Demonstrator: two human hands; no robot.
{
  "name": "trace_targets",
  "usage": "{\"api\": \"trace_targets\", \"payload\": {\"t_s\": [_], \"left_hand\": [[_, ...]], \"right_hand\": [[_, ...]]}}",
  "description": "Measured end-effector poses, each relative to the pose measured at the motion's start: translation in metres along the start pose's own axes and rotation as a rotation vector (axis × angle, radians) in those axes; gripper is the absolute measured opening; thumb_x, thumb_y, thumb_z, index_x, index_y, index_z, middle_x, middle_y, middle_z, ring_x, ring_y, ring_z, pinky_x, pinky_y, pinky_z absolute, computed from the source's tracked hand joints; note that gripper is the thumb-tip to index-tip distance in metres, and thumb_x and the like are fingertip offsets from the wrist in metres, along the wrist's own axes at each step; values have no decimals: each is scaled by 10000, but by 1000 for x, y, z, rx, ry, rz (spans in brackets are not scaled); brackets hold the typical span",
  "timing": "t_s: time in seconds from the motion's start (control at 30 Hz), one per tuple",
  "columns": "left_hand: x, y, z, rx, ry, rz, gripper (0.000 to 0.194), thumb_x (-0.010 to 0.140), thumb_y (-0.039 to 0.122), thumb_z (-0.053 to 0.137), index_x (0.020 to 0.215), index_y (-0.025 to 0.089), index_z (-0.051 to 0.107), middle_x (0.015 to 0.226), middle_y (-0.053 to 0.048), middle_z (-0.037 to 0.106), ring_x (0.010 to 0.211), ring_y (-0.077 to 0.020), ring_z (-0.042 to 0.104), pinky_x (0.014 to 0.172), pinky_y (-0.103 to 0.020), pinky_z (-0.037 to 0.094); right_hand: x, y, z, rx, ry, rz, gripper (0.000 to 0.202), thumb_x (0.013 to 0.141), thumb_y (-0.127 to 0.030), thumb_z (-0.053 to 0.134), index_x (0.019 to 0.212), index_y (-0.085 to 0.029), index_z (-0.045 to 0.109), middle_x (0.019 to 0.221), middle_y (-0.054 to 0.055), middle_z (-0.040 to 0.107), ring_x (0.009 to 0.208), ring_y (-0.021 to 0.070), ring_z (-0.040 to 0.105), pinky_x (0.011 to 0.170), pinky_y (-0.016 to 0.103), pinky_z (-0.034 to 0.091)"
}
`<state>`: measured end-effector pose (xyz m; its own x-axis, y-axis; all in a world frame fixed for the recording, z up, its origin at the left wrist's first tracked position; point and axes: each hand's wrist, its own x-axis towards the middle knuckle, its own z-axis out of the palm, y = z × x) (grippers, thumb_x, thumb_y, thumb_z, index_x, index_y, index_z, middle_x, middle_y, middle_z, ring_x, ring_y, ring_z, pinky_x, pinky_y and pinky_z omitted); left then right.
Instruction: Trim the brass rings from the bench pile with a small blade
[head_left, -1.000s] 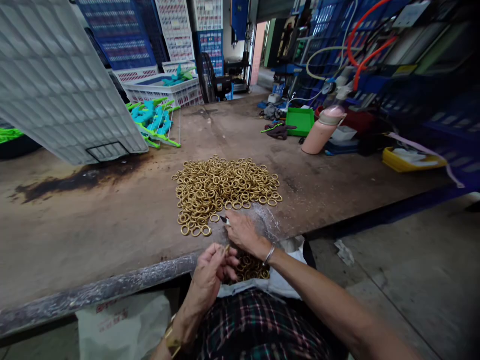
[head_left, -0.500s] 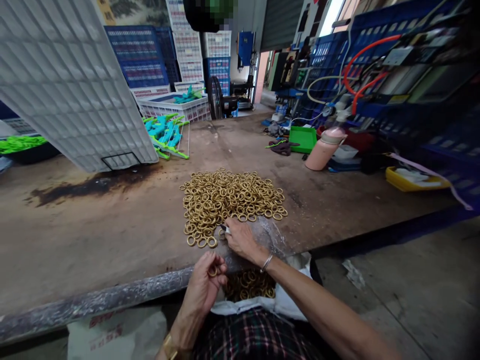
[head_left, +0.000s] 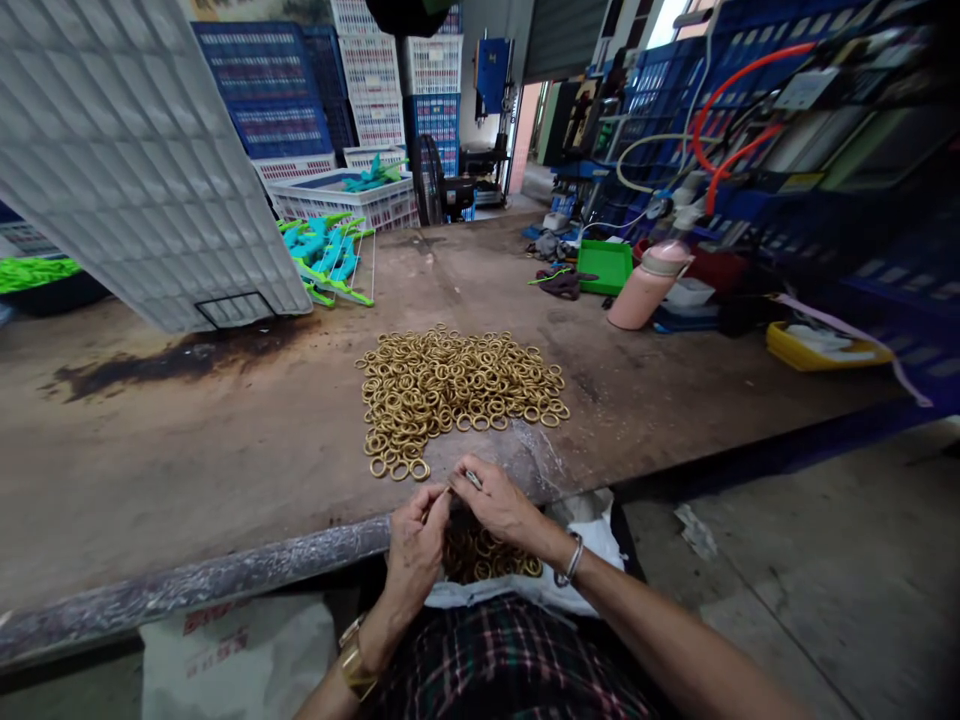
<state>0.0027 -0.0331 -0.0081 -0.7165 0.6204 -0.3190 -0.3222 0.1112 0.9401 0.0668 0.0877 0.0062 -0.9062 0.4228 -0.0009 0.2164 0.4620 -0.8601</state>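
Observation:
My left hand [head_left: 417, 535] is closed in a pinch on a gold-coloured ring, mostly hidden by the fingers. Close beside it, my right hand [head_left: 501, 508] grips a small slim tool [head_left: 472, 479], its kind unclear. The fingertips of both hands meet, or nearly meet, at the ring just over the table's front edge. Beyond them a heap of gold-coloured rings [head_left: 457, 380] lies on the table. Below my hands, more rings [head_left: 487, 560] fill an open white sack [head_left: 480, 592] at my lap.
A grey ribbed panel [head_left: 161, 170] leans at the left, near turquoise-and-green plastic parts [head_left: 330, 250]. On the right stand a green tray [head_left: 606, 265], a pink bottle [head_left: 649, 290] and a yellow tray [head_left: 821, 348]. A fan [head_left: 431, 180] and stacked crates [head_left: 262, 90] are behind the brown table [head_left: 247, 450].
My right hand has drawn back from the near edge of the ring heap to my left hand. My left hand has turned and moved up slightly, so the fingertips come together.

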Motion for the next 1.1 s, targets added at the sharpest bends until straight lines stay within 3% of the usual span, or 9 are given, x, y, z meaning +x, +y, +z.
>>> {"api": "trace_targets", "payload": {"t_s": [0.13, 0.3, 0.5, 0.63, 0.83, 1.1], "left_hand": [[-1, -2, 0, 13, -64, -24, 308, 717, 474, 578, 748, 169, 552, 516, 66, 437, 379, -38, 320, 362, -170, 220], [-3, 0, 0, -185, -194, -112, 309, 729, 467, 578, 716, 174, 479, 561, 65, 453, 379, -24, 308, 353, -153, 199], [-7, 8, 1, -288, -227, -146, 297, 723, 437, 605, 755, 171, 476, 591, 62, 470, 399, -15, 322, 370, -140, 207], [-7, 7, 2, -295, -196, -145, 311, 715, 446, 609, 741, 177, 453, 588, 64, 475, 396, -16, 318, 365, -140, 196], [-2, 2, 1, -204, -152, -82, 326, 728, 482, 579, 743, 181, 455, 576, 68, 465, 393, -21, 314, 363, -140, 218], [-2, -1, 0, -80, -110, -46, 342, 732, 513, 552, 728, 186, 454, 523, 78, 441, 369, -27, 313, 346, -143, 229]], "right_hand": [[2, 0, 1, -3, 6, 44, 165, 807, -234, 425, 668, -170, 485, 589, -55, 433, 568, 85, 400, 547, 203, 283], [0, -1, 2, 21, 1, 37, 171, 808, -228, 413, 672, -170, 497, 555, -62, 430, 527, 79, 378, 516, 200, 272], [2, 2, 2, 135, -4, 47, 198, 829, -220, 367, 688, -170, 497, 599, -28, 527, 566, 94, 465, 564, 202, 335], [-2, 5, 1, -75, -3, 18, 180, 832, -190, 361, 737, -171, 513, 607, -11, 537, 564, 106, 470, 563, 211, 322], [-11, 2, 3, -529, -146, -70, 194, 730, -113, 428, 877, -162, 546, 745, 44, 609, 656, 147, 521, 597, 242, 293], [-8, -3, 5, -652, -202, -34, 217, 782, -127, 394, 944, -153, 537, 830, 85, 650, 706, 176, 586, 620, 267, 320]]}}
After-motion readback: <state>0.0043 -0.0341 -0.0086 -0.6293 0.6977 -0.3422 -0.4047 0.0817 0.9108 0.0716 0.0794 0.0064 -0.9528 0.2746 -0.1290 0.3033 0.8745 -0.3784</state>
